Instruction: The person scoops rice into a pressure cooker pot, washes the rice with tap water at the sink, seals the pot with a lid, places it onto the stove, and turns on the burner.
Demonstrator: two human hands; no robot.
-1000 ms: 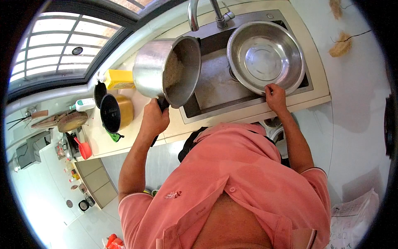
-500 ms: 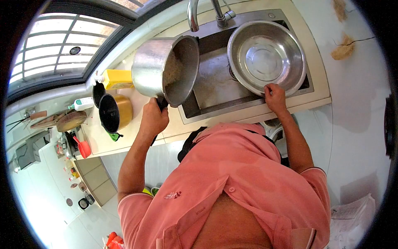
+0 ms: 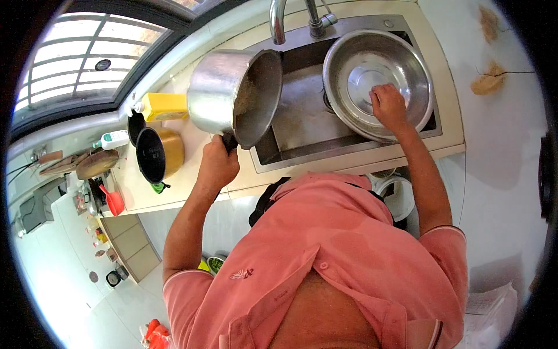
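My left hand (image 3: 219, 163) grips the black handle (image 3: 230, 141) of a dull metal pot (image 3: 212, 93). The pot is tipped on its side at the sink's left edge, its mouth facing right, with brownish residue (image 3: 247, 96) on the inner wall. A wide stainless steel basin (image 3: 333, 96) rests over the right part of the sink (image 3: 302, 119). Above the basin's near inner side is my right hand (image 3: 388, 107), its fingers curled together. Its palm side is hidden, so whatever it may hold does not show.
Behind the sink stands a faucet (image 3: 278, 26). Left of the pot are a yellow bottle (image 3: 164, 107), a gold pot with a black inside (image 3: 173, 152) and a white bottle (image 3: 115, 139). A red ladle-like scoop (image 3: 115, 202) lies farther left. A white bucket (image 3: 399, 198) stands below the counter.
My right hand has left the basin's near rim and moved up over its inside. My left hand keeps the pot tilted in nearly the same place.
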